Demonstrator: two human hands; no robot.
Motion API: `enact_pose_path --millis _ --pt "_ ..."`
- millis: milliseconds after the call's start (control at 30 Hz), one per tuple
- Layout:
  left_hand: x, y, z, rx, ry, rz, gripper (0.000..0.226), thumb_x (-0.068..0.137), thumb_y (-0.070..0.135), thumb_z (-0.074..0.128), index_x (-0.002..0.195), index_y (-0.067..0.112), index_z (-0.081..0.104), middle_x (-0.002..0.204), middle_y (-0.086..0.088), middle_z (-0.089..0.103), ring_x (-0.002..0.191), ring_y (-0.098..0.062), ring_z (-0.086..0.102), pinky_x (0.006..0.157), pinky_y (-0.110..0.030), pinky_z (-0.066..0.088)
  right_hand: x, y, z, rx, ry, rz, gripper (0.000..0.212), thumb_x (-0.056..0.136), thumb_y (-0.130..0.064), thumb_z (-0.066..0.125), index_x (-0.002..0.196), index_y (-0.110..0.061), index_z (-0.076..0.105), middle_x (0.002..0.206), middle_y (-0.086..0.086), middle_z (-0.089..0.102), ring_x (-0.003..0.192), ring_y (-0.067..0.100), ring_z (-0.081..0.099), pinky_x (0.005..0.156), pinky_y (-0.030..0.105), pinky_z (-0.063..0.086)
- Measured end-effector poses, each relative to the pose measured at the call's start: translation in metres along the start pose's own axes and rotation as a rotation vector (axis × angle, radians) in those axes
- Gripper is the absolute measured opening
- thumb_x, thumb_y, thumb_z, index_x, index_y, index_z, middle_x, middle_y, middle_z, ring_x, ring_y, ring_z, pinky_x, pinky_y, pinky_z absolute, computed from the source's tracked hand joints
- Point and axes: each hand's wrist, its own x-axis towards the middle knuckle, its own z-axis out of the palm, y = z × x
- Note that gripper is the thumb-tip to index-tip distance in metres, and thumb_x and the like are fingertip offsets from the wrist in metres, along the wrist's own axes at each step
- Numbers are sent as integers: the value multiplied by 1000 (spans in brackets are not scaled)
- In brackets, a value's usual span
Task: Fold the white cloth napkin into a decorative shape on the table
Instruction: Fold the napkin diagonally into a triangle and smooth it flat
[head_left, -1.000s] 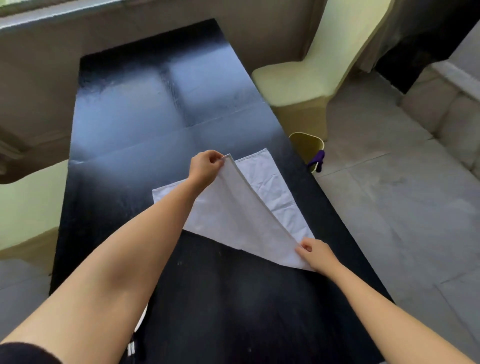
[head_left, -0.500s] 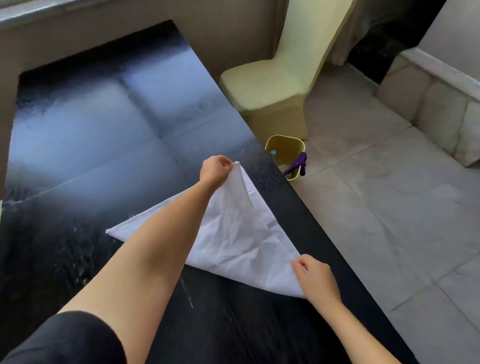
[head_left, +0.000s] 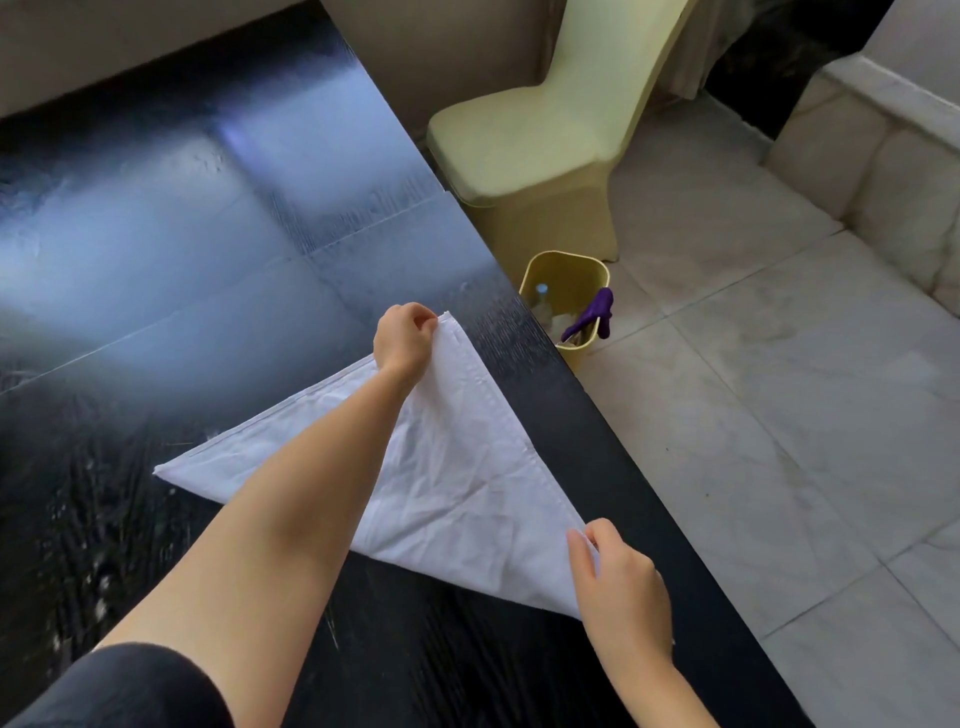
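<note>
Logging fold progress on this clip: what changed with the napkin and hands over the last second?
The left hand carried its pinched corner of the napkin further over onto the far corner, covering the under layer that showed a second ago. The napkin now forms a triangle on the table. The right hand kept pinching the near corner. The bin and chair are unchanged; only the view shifted.

The white cloth napkin was folded into a triangle, pretty wrinkled, with a stitched hem running down its right side. It lay on the glossy black table, close to the table's right edge, one point aimed away.
</note>
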Motion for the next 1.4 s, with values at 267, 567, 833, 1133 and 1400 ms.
enact_pose_path --millis 267,567,833,1133,1400 --pt "10 -4 7 -12 116 33 15 87 13 53 87 14 67 98 -9 63 94 -26 58 91 -37 38 -3 10 -4 2 116 -11 21 94 -29 48 79 -15 52 66 -2 57 59 19 52 48 28 36" --pt "9 -9 18 18 193 164 15 88 10 52 91 9 67 99 -13 63 99 -31 53 90 -37 37 -5 15 10 -151 233 -112 25 70 -15 78 71 -13 53 57 -2 50 43 11 29 45 6 7" --pt "8 -8 22 27 226 229 15 88 7 52 92 8 67 98 -13 64 98 -30 53 85 -29 32 -5 17 15 -139 362 -189 19 82 -25 40 65 -15 40 56 -2 41 45 12 24 48 7 3" --pt "8 -5 23 37 194 246 17 90 12 52 97 7 66 102 -14 61 102 -30 50 88 -30 34 -6 15 10 -152 228 -136 42 65 -5 79 63 -15 38 56 -7 36 40 11 22 43 8 3" --pt "10 -4 26 115 184 271 18 92 15 50 99 10 66 106 -13 61 105 -30 50 93 -34 33 -7 16 15 -221 252 -162 35 61 -4 79 65 -9 45 62 -7 30 43 13 24 47 8 0"
